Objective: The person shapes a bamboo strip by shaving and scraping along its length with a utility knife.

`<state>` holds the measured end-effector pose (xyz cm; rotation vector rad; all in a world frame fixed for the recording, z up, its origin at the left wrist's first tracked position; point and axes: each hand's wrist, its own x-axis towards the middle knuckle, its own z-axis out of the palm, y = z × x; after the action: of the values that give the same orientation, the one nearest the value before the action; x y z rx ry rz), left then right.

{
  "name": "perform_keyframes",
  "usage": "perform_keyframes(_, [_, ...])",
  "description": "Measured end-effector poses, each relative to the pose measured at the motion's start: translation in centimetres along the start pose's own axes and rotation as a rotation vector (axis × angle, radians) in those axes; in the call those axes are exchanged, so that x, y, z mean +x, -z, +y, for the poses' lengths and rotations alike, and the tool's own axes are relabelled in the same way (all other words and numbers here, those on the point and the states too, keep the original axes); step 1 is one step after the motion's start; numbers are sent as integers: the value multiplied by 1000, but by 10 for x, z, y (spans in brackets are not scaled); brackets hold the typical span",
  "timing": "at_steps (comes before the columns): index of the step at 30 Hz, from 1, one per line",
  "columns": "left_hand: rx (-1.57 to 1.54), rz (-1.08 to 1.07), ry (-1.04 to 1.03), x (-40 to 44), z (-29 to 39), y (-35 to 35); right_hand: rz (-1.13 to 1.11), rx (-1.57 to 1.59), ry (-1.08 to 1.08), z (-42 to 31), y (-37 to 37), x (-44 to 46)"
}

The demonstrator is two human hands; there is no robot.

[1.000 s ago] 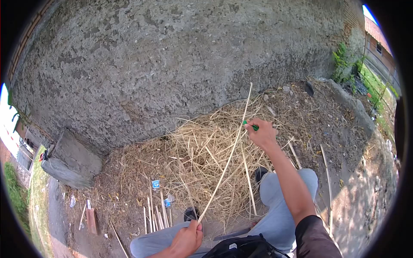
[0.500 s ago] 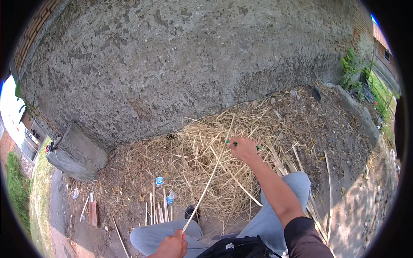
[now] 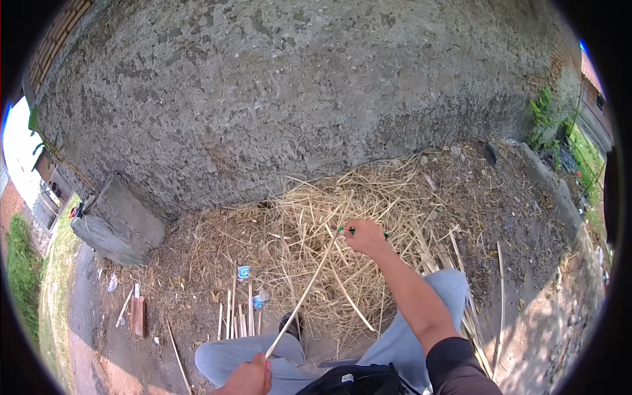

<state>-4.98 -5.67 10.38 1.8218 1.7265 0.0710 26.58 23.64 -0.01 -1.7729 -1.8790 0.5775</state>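
Observation:
My left hand (image 3: 250, 378) is closed around the near end of a long pale wooden strip (image 3: 304, 297), low in the view over my left knee. The strip slants up and away to the right, over a heap of thin straw-coloured shavings (image 3: 355, 303). My right hand (image 3: 365, 237) is wrapped around a tool with green parts (image 3: 386, 235) showing at both sides of the fist. It sits against the strip's far part; whether a blade touches the wood is hidden.
A rough grey wall (image 3: 276, 99) rises behind the heap. Cut strips (image 3: 240, 319) lie by my left knee, others (image 3: 501, 289) on the right. A concrete block (image 3: 125, 220), a reddish-brown piece (image 3: 137, 316) and blue packets (image 3: 244, 272) are on the left ground.
My right hand has come slightly nearer and to the left, still gripping the green tool. My left hand and the strip have shifted a little left and toward me. The camera view shifted slightly.

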Motion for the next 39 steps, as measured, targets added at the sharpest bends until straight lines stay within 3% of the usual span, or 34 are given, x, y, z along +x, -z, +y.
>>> perform_keyframes(5, [21,-22,31,-8,20,22,-292,-441,152,2,15,-10])
perform_keyframes(9, [-73,-90,5,-14,54,36,-183,-628,44,28,33,12])
perform_keyframes(11, [-107,-130,-13,-17,77,45,-107,-697,126,31,45,15])
perform_keyframes(14, [-200,-60,-127,-18,100,43,-46,-793,196,43,59,32])
perform_keyframes(17, [-78,38,-227,-13,108,42,65,-787,164,44,71,38])
perform_keyframes(20, [2,-38,-120,-7,117,45,67,-766,157,54,74,44])
perform_keyframes(22, [-72,-104,-302,0,117,44,56,-758,140,66,75,49])
perform_keyframes(26, [-32,-190,-240,-4,124,49,72,-875,171,82,84,49])
perform_keyframes(28, [116,-274,-70,-24,120,45,114,-1016,-223,141,97,50])
perform_keyframes(31, [140,-128,119,-38,84,68,12,-942,-226,222,126,24])
perform_keyframes(35, [34,-79,-11,-27,20,62,126,-840,-458,197,153,-4])
perform_keyframes(39, [-53,-18,-59,-29,8,67,295,-505,-302,172,144,-4])
